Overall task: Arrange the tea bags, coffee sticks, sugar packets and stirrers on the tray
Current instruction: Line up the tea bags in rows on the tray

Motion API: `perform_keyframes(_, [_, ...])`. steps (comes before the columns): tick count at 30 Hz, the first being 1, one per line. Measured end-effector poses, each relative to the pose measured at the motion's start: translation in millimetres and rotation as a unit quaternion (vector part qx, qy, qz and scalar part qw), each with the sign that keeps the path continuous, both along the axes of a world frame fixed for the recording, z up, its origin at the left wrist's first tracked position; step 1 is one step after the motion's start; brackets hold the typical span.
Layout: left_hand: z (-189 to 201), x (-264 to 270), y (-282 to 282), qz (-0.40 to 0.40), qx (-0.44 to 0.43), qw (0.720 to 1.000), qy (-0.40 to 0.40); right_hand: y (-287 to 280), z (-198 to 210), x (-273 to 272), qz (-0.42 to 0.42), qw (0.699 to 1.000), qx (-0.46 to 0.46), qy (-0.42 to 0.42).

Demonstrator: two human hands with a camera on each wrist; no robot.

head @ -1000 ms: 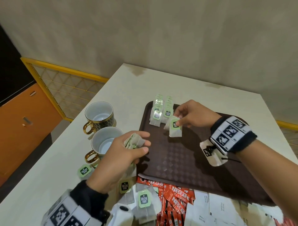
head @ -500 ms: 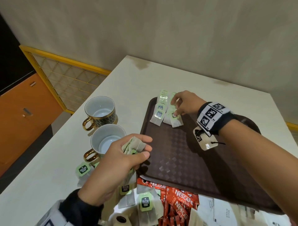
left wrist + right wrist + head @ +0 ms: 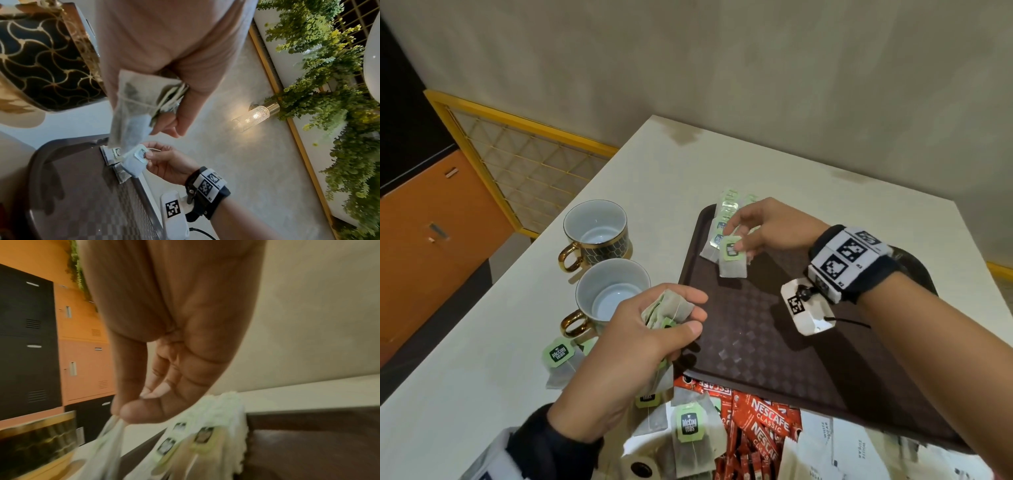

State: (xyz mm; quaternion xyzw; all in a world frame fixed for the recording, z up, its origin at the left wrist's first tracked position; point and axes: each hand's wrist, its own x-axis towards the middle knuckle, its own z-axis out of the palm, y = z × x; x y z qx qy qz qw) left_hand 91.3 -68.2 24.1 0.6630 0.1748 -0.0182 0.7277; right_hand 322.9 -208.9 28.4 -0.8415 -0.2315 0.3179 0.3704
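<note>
Landmark: dark brown rectangular plastic tray (image 3: 774,342) with a chequered embossed floor, lying on the pale cream surface (image 3: 482,394).
Right hand: the right hand (image 3: 770,229) is above the tray's far left corner; thumb and forefinger pinch the green paper tag of one grey-white paper tea bag (image 3: 732,262), whose pouch hangs down to the tray floor; the wrist view is blurred yet shows the same pinch (image 3: 131,412).
Row on tray: a short row of green-tagged tea bags (image 3: 724,219) lies overlapping in the tray's far left corner, just behind the held bag; the farthest ones reach over the tray's far rim.
Left hand: the left hand (image 3: 643,346) is at the tray's near left edge; its fingers curl round a crumpled bunch of grey-white tea bags (image 3: 666,310); the left wrist view shows the bunch hanging from the grip (image 3: 135,110).
Loose tea bags: more green-tagged tea bags (image 3: 693,435) lie on the surface off the tray's near left corner.
Coffee sticks: red foil coffee sticks (image 3: 760,431) are heaped on the surface along the tray's near edge.
Sugar packets: white paper sugar packets (image 3: 842,448) lie right of the sticks, against the same near edge.
Cups: two white-lined ceramic cups with gold handles stand left of the tray, one (image 3: 595,236) beyond the other (image 3: 611,294); the nearer one is just beside the left hand.
</note>
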Motion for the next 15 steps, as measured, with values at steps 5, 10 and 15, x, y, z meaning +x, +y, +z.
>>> perform_keyframes(5, [1, -5, 1, 0.011, -0.002, 1.000, 0.005, 26, -31, -5, -0.039, 0.996, -0.056, -0.050])
perform_keyframes(10, [-1, -5, 4, 0.027, -0.001, 1.000, 0.008, 32, -40, 0, -0.049, 0.981, -0.122, -0.146])
perform_keyframes(15, [-1, -6, 4, 0.030, -0.011, 0.999, 0.012, 32, -38, 4, -0.031, 0.963, -0.180, -0.200])
